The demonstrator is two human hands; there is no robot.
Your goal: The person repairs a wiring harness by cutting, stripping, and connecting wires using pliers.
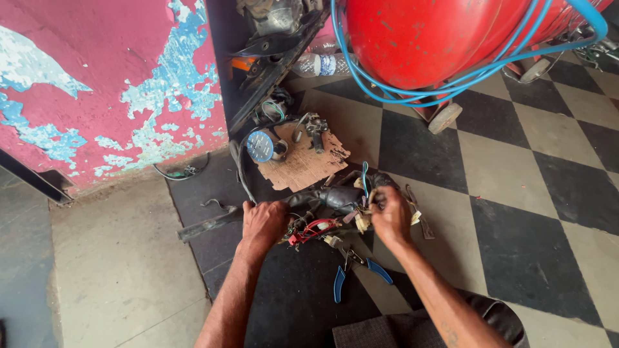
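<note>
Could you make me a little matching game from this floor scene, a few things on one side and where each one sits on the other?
Things:
1. pliers
2. round gauge
3. red tank
4. wire bundle

Places:
A. top of the view, wrapped by blue hose
B. on the torn cardboard
C. between both hands
D. on the floor, near the wrists

Pairs: 1-D, 2-B, 3-A, 4-C

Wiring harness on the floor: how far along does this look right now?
Done: the wiring harness lies loose on the floor, apart from any vehicle, with a round gauge set on cardboard. In hand: the left hand grips the taped trunk while the right hand picks at the connectors. Left: red wires remain tangled, and the blue-handled pliers lie unused.
</note>
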